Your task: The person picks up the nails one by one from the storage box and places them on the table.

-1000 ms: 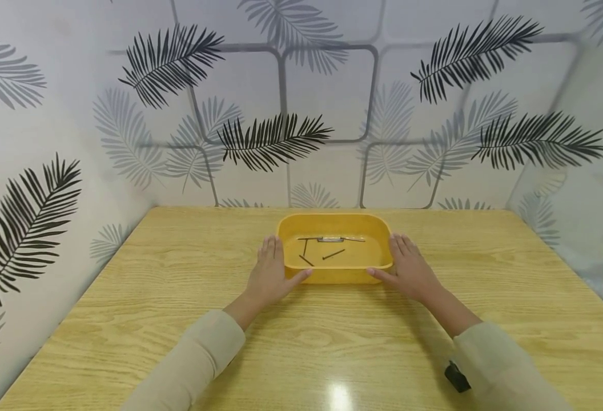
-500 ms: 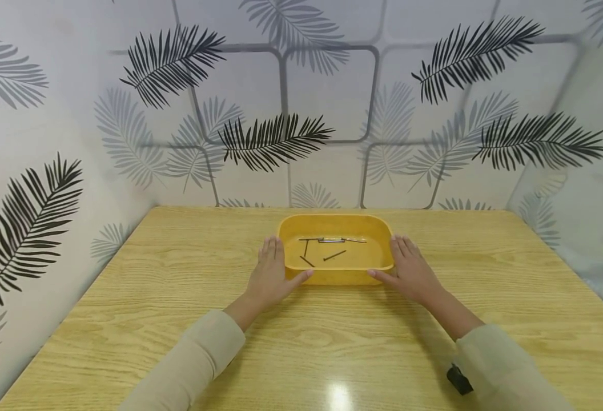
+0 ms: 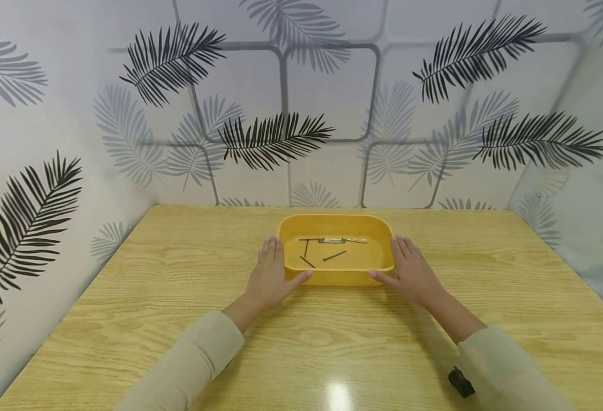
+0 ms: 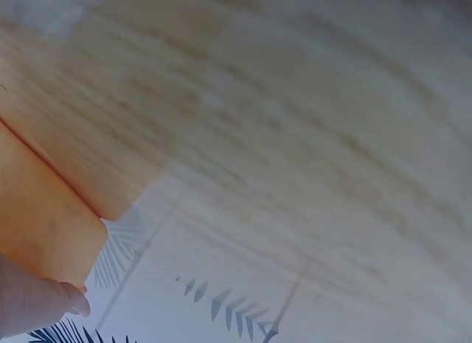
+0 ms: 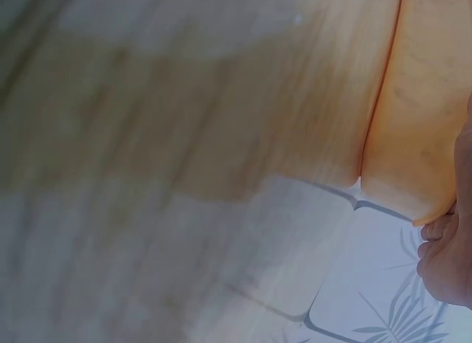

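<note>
A yellow plastic bin (image 3: 340, 278) with rounded corners stands on the far half of the table. Inside it lie several thin dark nail-like pieces (image 3: 334, 256) and a shiny metal piece (image 3: 331, 241). My left hand (image 3: 270, 274) rests along the bin's left end, fingers straight and thumb against the front wall. Mirroring it, my right hand (image 3: 411, 274) lies on the right end with its thumb also at the front. Each wrist view shows one end of the bin, (image 4: 44, 203) with my left fingers at its edge, and the right wrist view shows my right hand (image 5: 446, 262) touching the bin (image 5: 413, 114).
The wooden table (image 3: 301, 342) reaches back to a wall (image 3: 327, 171) printed with leaves. A small black object (image 3: 461, 382) lies beside the right sleeve (image 3: 502, 365), which partly covers it.
</note>
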Available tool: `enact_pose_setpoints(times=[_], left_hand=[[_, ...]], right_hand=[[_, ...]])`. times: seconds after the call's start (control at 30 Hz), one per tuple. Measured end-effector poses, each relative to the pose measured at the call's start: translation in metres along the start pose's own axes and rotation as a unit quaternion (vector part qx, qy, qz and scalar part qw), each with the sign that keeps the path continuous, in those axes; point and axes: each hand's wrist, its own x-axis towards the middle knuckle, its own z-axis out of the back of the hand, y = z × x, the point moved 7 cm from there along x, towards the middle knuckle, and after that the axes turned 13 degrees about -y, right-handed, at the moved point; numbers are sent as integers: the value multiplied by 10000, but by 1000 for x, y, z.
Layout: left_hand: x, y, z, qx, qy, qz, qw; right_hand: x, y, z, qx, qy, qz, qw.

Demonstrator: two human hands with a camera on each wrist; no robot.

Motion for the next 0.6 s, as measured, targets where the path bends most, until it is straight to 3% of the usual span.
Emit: enact_pose_setpoints(times=[0.6], left_hand=[[-4,1,-2,52,-48,21,10000]], right_hand=[[-5,0,1,-37,-75,37,10000]])
